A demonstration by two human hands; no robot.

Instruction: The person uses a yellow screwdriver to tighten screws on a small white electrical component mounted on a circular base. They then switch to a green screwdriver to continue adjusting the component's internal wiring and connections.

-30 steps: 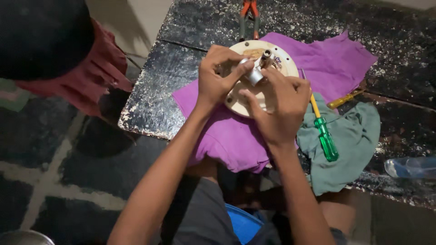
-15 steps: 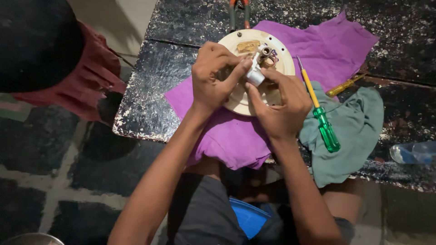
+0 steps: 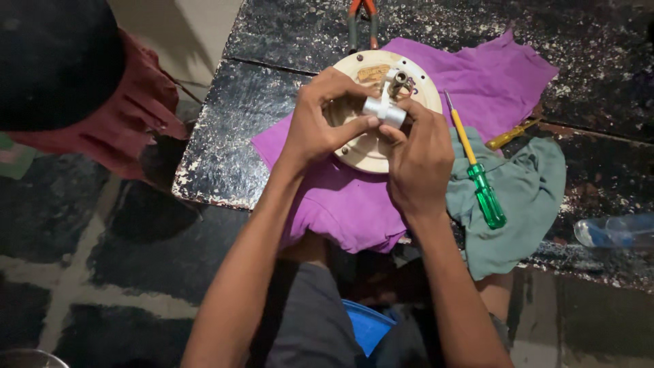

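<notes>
Both hands, left hand [image 3: 320,126] and right hand [image 3: 419,153], pinch a small white fitting [image 3: 383,111] over the disc [image 3: 364,151] on the counter [image 3: 231,150]; likely light, stiff, best held by its ends

Pretty dim in here, light hits the purple cloth [image 3: 490,82] from above; floor's murky, edges soft, no real glare.

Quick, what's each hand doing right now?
Left hand: closed, pinching the small white part over the round cream disc.
Right hand: closed on the same white part.
</notes>
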